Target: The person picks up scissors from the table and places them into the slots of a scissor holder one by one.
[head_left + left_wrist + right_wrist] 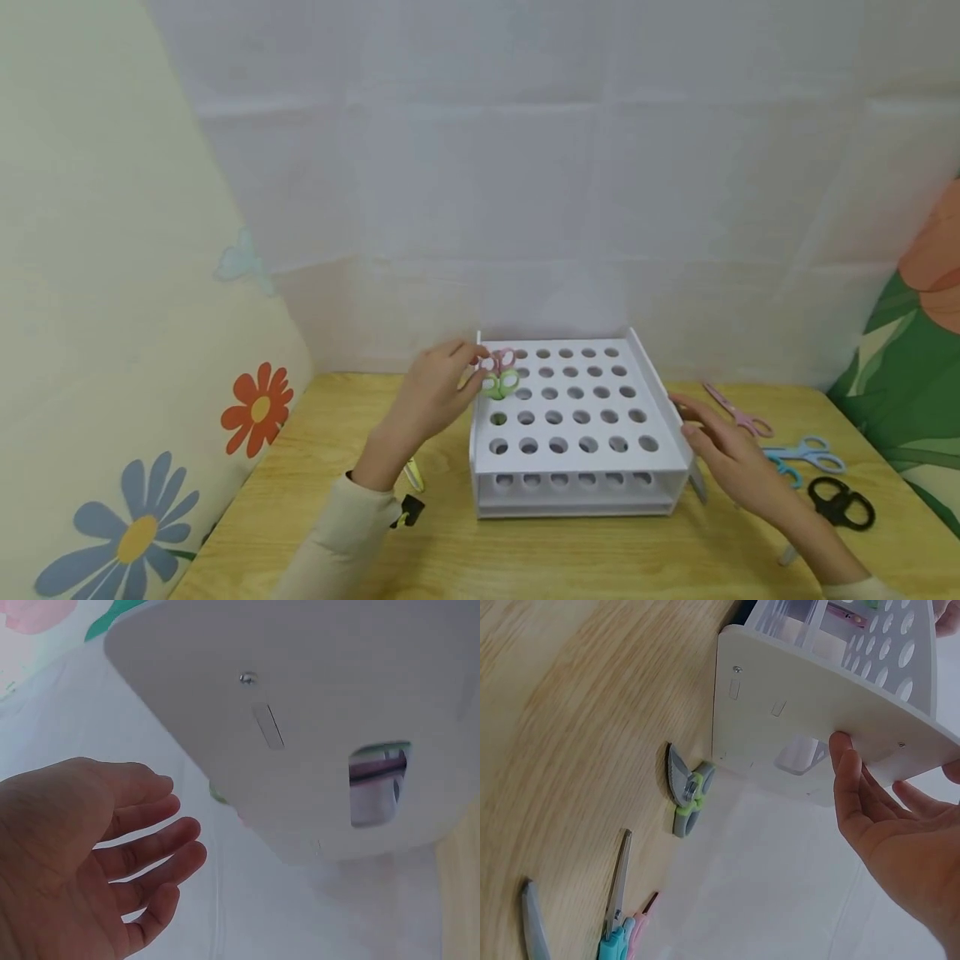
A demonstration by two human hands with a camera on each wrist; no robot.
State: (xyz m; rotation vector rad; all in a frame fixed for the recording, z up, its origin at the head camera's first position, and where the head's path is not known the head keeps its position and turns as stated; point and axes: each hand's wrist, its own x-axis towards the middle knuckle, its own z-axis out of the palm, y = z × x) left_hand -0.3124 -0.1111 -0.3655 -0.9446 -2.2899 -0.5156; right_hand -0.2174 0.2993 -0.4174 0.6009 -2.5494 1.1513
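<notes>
A white rack (pixel 562 462) with rows of round holes stands on the table. Pink-handled scissors (pixel 507 358) and green-handled scissors (pixel 509 382) sit handles-up in holes along its left side. My left hand (pixel 438 387) is at the rack's left edge, overlapping the pink handles in the head view. From the left wrist, that left hand (pixel 112 855) shows loosely bent fingers with nothing between them, beside the rack's side panel (pixel 300 682). My right hand (pixel 738 458) touches the right side panel; in the right wrist view its fingertips (pixel 841 742) rest against that panel (pixel 802 712).
Right of the rack lie pink scissors (pixel 753 425), light blue scissors (pixel 810 454), teal-handled scissors (pixel 783 469) and black-handled scissors (pixel 843 505). Grey-and-green shears (pixel 690 799) lie beside it too. On the left are a yellow item (pixel 414 475) and a small black item (pixel 410 508).
</notes>
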